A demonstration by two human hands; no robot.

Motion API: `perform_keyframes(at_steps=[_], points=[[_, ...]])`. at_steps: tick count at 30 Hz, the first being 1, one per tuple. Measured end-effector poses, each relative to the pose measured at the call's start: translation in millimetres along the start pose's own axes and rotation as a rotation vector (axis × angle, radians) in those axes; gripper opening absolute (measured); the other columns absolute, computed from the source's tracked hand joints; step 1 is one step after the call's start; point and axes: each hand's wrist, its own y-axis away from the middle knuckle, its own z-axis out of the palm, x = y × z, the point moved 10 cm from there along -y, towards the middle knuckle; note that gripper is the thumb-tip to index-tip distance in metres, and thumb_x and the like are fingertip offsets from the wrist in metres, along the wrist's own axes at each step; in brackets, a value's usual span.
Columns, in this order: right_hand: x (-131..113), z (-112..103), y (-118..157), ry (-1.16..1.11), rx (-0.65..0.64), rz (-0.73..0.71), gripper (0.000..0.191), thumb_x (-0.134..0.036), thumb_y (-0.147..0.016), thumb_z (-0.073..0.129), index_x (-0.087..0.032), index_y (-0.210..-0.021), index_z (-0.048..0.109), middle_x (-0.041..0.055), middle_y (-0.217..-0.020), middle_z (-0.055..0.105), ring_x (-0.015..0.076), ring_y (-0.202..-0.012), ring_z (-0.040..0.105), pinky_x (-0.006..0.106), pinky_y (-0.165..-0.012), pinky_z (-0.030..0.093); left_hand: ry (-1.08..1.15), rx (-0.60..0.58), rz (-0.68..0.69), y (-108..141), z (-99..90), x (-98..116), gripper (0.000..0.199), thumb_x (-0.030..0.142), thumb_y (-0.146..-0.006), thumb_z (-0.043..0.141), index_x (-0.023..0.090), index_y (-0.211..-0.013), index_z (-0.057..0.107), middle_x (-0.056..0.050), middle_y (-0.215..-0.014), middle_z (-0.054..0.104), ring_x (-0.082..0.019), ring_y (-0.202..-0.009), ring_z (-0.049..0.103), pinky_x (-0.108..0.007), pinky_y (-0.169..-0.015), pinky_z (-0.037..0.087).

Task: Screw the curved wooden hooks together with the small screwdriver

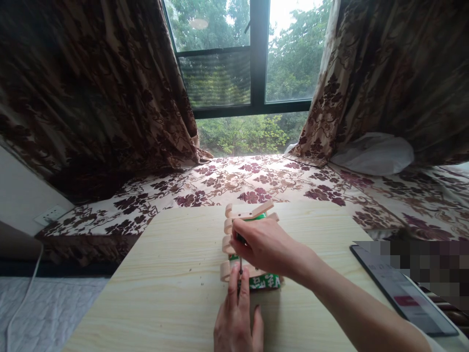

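My right hand [262, 242] is closed round the dark handle of a screwdriver, mostly hidden in the fist. The screwdriver's thin metal shaft [241, 264] points down at a pale wooden strip [225, 272] with a rounded, curled end. My left hand [237, 313] lies below it, index and middle fingers stretched out on either side of the screwdriver's tip and the thumb apart. Several similar wooden pieces [258, 211] stand in a row behind, the farthest showing small dark holes. Beneath them is a green box [264, 282] with white lettering. My right hand and forearm cover the middle of the pieces.
The pale wood-grain table [164, 274] carries a few tiny dark specks left of the pieces. A tablet [399, 293] lies at the right edge. Beyond is a ledge with a floral cover [252, 181], a white bag [373, 154], curtains and a window.
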Motion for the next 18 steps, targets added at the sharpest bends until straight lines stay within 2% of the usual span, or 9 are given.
perform_keyframes(at_steps=[5,8,18], points=[[-14.3,-3.7,-1.2,-0.041,-0.040,-0.096,0.008,-0.027,-0.088,0.052,-0.019,-0.087,0.054,0.0019,-0.078,0.065,0.0121,-0.063,0.050,0.026,-0.053,0.021,-0.008,-0.004,-0.002,1.0,1.2,-1.8,0.073,0.010,-0.086,0.047,0.026,-0.150,0.017,-0.011,-0.151,0.037,-0.026,-0.120,0.058,-0.034,-0.084,0.058],[-20.6,-1.9,-1.6,-0.032,-0.069,-0.119,0.009,-0.022,-0.089,0.048,-0.019,-0.082,0.054,0.0021,-0.074,0.064,0.0114,-0.061,0.049,0.026,-0.054,0.022,-0.016,0.015,0.004,2.2,0.9,-2.0,0.076,0.010,-0.085,0.048,0.027,-0.151,0.015,-0.011,-0.150,0.040,-0.027,-0.120,0.058,-0.034,-0.085,0.057],[-15.7,-1.8,-4.5,0.029,-0.026,-0.042,0.016,-0.030,-0.092,0.046,-0.018,-0.082,0.052,0.0031,-0.073,0.065,0.0122,-0.059,0.050,0.028,-0.051,0.017,-0.028,0.001,0.007,1.1,1.0,-1.5,0.075,0.010,-0.085,0.047,0.025,-0.151,0.016,-0.012,-0.150,0.038,-0.027,-0.120,0.058,-0.034,-0.084,0.058]])
